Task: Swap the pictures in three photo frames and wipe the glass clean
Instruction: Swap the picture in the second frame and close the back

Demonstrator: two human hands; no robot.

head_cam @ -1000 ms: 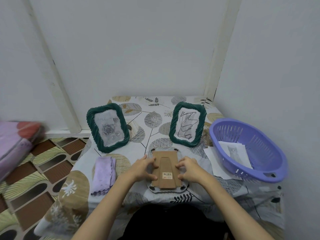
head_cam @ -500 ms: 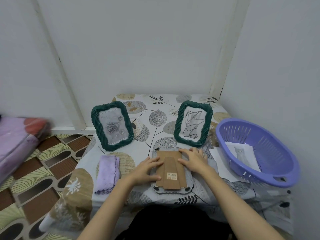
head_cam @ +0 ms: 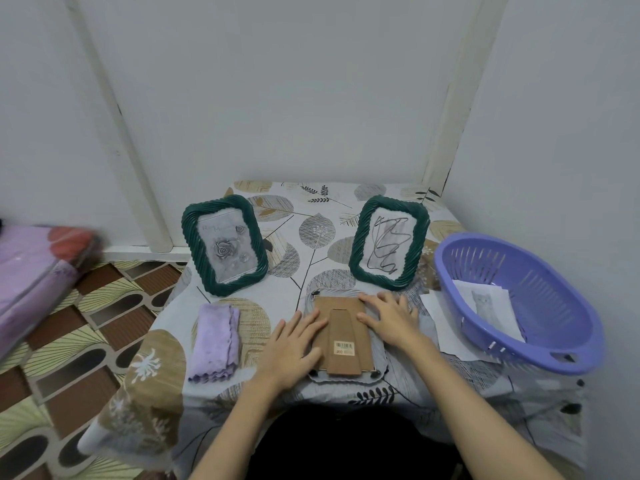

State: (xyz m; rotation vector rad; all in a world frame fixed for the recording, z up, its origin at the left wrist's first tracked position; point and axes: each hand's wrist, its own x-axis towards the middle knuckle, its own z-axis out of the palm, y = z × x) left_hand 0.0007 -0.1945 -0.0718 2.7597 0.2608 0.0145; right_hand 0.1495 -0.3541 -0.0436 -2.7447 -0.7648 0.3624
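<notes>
Face-down frame (head_cam: 346,336) lies under both flat hands' open grip, between purple cloth (head_cam: 215,341) and basket (head_cam: 512,299).

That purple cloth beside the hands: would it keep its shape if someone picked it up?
Probably not. The purple cloth lies folded in soft layers with wavy edges, so it would likely droop and unfold. It looks thin and light, and should slide easily over the tablecloth.

bare forearms with no sleeves showing, left hand (head_cam: 294,348), right hand (head_cam: 393,318), dark clothing at the lap
</notes>
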